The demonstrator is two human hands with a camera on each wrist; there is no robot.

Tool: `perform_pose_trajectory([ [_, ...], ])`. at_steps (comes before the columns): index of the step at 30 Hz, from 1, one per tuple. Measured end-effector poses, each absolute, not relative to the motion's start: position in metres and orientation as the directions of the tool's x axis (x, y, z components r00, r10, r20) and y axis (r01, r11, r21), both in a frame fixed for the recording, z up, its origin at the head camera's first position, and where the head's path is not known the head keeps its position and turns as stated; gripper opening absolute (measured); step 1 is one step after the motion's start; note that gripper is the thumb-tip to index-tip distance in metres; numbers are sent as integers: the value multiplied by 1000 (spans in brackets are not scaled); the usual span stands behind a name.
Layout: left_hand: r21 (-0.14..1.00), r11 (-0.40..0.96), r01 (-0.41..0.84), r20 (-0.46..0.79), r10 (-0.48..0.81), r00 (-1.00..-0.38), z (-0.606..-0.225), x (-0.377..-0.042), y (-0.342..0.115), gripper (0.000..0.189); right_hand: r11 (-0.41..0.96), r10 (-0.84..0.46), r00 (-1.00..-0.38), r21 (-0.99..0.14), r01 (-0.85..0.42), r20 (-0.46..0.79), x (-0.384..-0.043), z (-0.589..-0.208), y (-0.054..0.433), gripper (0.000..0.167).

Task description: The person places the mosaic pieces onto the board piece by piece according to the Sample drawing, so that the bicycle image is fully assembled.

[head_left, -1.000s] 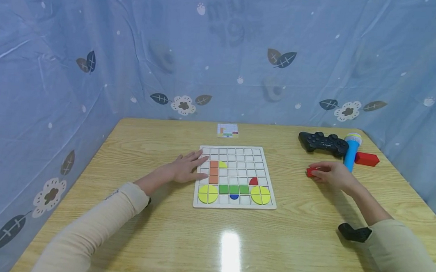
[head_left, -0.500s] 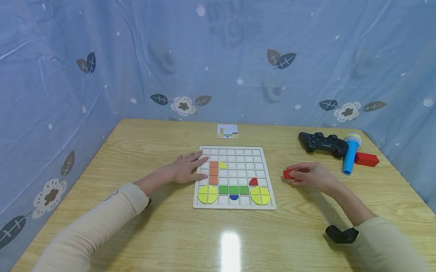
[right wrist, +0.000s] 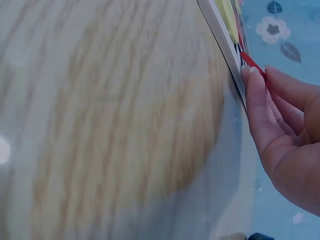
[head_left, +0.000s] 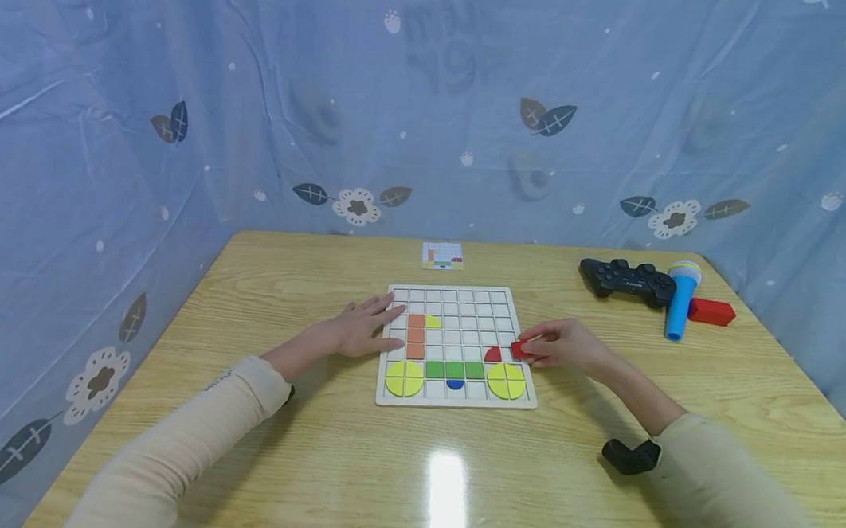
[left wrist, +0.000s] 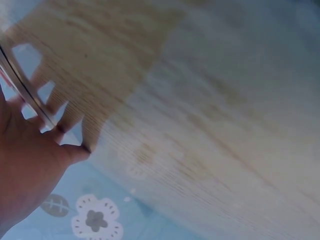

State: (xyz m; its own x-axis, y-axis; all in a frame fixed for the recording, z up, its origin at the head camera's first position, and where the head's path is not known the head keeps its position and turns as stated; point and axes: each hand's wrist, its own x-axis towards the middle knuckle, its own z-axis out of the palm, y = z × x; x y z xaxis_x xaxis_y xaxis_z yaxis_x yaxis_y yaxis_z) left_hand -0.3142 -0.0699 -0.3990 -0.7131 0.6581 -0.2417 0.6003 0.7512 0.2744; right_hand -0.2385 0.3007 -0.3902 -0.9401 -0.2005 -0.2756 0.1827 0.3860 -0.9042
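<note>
A white grid board lies on the wooden table, with orange, green, yellow, blue and red flat pieces set in its cells. My left hand rests at the board's left edge with its fingers spread over the rim. At the right edge, my right hand pinches a red square tile between thumb and fingers. In the right wrist view the red tile tilts over the board's rim. Just left of it sits a red quarter-circle piece, above a yellow circle made of quarter pieces.
Behind the board lies a small printed card. At the back right are a black game controller, a blue toy microphone and a red block. A blue patterned cloth hangs behind the table.
My right hand has carried the red tile leftward from near the microphone to the board's right edge. The left hand has stayed in place.
</note>
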Motion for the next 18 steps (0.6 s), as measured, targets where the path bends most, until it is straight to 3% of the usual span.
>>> perform_pose_trajectory([
  [18,264,761,593,-248,648,-721,-397,-313,-70,76,606,-193,-949,-791,83,-248,-243,-388,282,28],
])
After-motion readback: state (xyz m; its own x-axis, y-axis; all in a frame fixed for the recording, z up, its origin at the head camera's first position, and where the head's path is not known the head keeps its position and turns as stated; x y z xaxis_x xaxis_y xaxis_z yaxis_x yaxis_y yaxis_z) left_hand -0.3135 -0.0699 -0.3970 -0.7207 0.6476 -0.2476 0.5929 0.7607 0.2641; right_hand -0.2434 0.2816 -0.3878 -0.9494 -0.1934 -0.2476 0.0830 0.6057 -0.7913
